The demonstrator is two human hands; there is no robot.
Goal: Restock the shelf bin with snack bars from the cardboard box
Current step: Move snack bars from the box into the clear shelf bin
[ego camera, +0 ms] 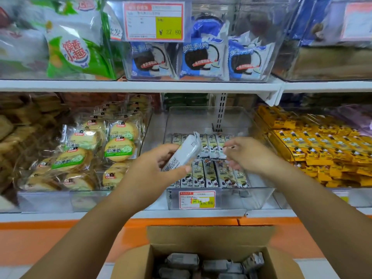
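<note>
Bar [184, 153]: wrapped, held at its lower half in the left grip [153, 168], above the part-filled bin [259, 195]. Right grip [247, 156]: loosely curled, nothing held, just beside. Judged light, fairly stiff, wrapper slick; to be taken across the middle, not by crimped ends. Box [211, 236] below, stocked.

On the upper shelf, blue-and-white cookie packets [201, 59] stand upright behind a red-framed price tag [154, 21] reading 27.80, and green-and-white bags [74, 51] fill the space to their left. On the lower shelf, round biscuits in clear wrappers [118, 148] are piled at the left, and yellow-wrapped bars [314, 146] lie heaped at the right. Nearer, an orange panel [40, 238] runs across below the white shelf edge [60, 215].
</note>
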